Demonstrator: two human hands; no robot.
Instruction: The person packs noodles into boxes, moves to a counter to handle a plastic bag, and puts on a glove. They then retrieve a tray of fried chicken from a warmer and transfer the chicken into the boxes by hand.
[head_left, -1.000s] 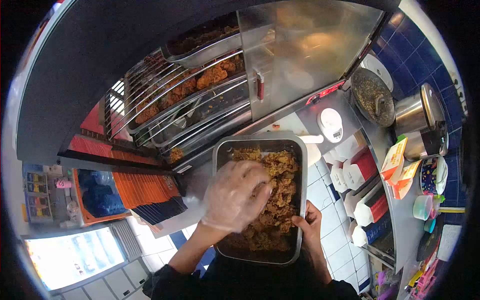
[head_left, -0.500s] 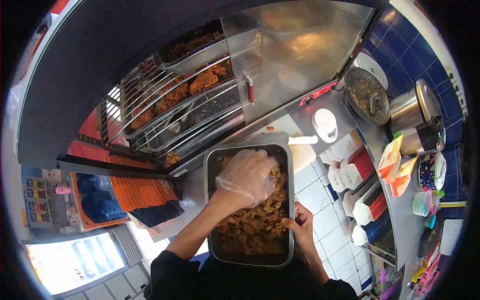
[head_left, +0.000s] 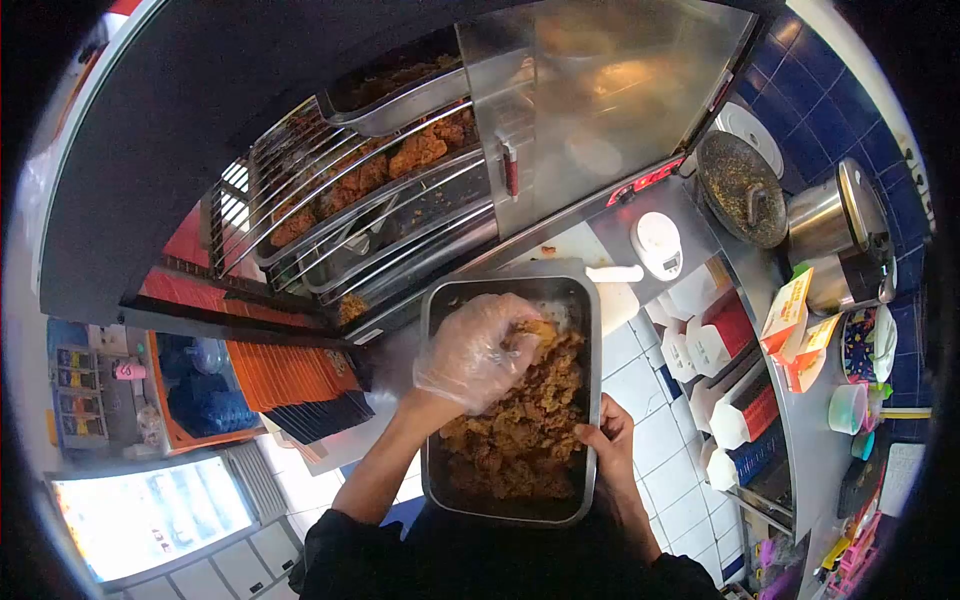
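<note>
A deep rectangular metal pan point(head_left: 592, 400) holds a heap of brown, crumbly fried pieces point(head_left: 520, 445). My left hand point(head_left: 478, 352), in a clear plastic glove, is inside the pan over its upper part. Its fingers are closed around a golden piece of fried food point(head_left: 545, 335); part of that piece is hidden by the glove. My bare right hand point(head_left: 612, 445) grips the pan's right wall, with the thumb over the rim.
A warming cabinet with wire racks point(head_left: 330, 180) of fried chicken point(head_left: 420, 150) stands ahead. A white knife handle point(head_left: 615, 273), kitchen scale point(head_left: 657, 245) and lidded pots point(head_left: 825, 215) lie to the right. Paper boxes point(head_left: 740, 415) are stacked below; orange boxes point(head_left: 290, 370) stand left.
My left hand has drawn back slightly to the left, its fingers now curled around a golden piece. The right hand keeps its grip on the pan; the view has shifted a little.
</note>
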